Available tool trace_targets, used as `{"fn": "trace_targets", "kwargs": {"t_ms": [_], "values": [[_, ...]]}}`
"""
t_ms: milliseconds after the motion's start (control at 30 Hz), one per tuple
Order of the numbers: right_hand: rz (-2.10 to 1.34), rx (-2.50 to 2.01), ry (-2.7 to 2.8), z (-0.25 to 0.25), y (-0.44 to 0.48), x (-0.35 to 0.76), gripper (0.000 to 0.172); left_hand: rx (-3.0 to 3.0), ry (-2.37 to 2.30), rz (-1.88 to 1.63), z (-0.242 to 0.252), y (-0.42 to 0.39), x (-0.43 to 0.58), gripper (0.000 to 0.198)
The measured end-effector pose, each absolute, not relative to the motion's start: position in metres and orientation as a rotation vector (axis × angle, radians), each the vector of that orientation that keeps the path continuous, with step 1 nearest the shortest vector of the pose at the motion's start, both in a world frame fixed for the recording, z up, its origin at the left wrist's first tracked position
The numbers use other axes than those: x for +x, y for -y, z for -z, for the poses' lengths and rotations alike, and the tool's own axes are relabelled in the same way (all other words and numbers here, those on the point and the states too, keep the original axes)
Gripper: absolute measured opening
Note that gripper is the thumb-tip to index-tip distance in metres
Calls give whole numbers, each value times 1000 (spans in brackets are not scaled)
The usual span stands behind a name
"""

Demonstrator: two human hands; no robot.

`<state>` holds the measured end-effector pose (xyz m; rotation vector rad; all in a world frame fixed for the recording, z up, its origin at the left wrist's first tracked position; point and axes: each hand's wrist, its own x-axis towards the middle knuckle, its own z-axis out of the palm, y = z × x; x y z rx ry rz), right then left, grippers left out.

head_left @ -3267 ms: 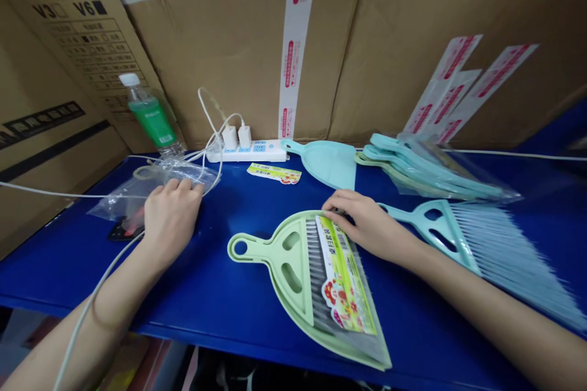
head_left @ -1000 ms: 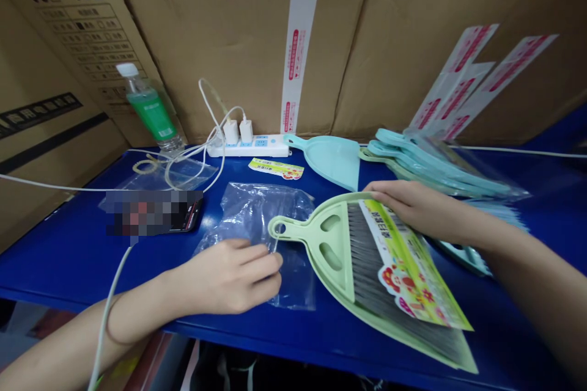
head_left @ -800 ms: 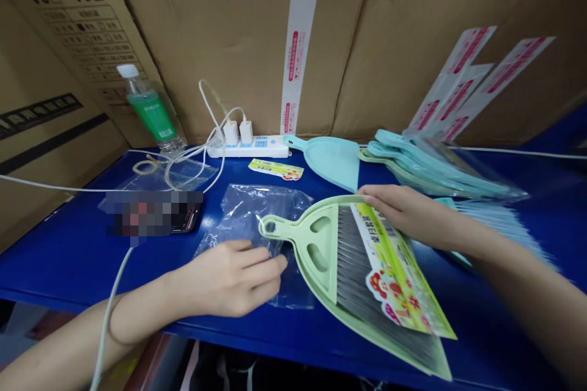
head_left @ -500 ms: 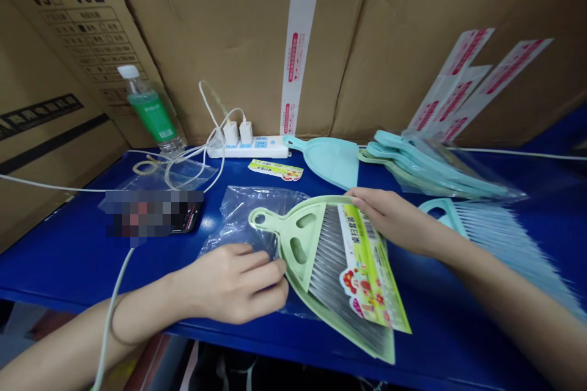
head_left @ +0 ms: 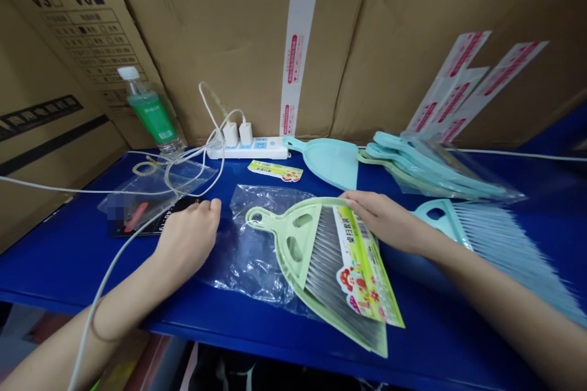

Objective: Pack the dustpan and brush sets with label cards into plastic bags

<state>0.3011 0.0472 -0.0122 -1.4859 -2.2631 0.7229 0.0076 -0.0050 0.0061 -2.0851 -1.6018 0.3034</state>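
A light green dustpan [head_left: 285, 245] lies tilted on a clear plastic bag [head_left: 243, 256], its handle pointing left. Nested in it is a green hand brush [head_left: 306, 232] with grey bristles, and a yellow-green printed card [head_left: 367, 263] lies over the bristles. My right hand [head_left: 383, 220] grips the dustpan's far rim, thumb and fingers closed. Left of the bag, my left hand [head_left: 190, 241] is curled closed beside the black phone [head_left: 158, 223], apart from the dustpan. Its fingertips are turned away, so anything inside is hidden.
Behind lie a blue dustpan [head_left: 332, 162], a loose card [head_left: 275, 170] and wrapped dustpan sets [head_left: 431, 165]. A blue brush [head_left: 504, 238] is at right. A power strip [head_left: 266, 148], white cables and a bottle [head_left: 153, 113] stand before cardboard boxes [head_left: 229, 43].
My left hand has left the dustpan's near side and moved left and up to the phone, its fingers more curled. The dustpan has shifted slightly left, still in my right hand.
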Motion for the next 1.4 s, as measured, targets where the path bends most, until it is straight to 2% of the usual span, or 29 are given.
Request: {"fn": "trace_targets", "kwargs": {"t_ms": [100, 267, 367, 600, 800, 900, 1033, 1167, 1400], "values": [[-728, -1502, 2262, 11, -48, 302, 29, -2136, 1701, -470, -11, 1, 7, 30], [-750, -1477, 2284, 9, -42, 298, 30, -2273, 1758, -459, -13, 0, 14, 27], [-767, -1480, 2277, 10, -39, 296, 29, -2358, 1781, -342, -11, -1, 14, 25], [-691, -1486, 2158, 15, -35, 292, 14, -2689, 1930, 212, -4, -8, 3, 16], [-780, -1485, 2041, 19, -35, 287, 16, -2761, 2091, 285, -4, -12, 3, 24], [-990, -1500, 1929, 19, -36, 289, 27, -2816, 2141, 256, -4, -14, 4, 29], [-1462, -1529, 1643, 16, -38, 291, 42, -2775, 2151, 113, -6, -15, 6, 30], [-1697, -1490, 1329, 11, -40, 290, 38, -2684, 2075, -114, -9, -14, 9, 34], [-1847, -1358, 1174, 12, -41, 293, 30, -2542, 1999, -295, -10, -15, 11, 31]]}}
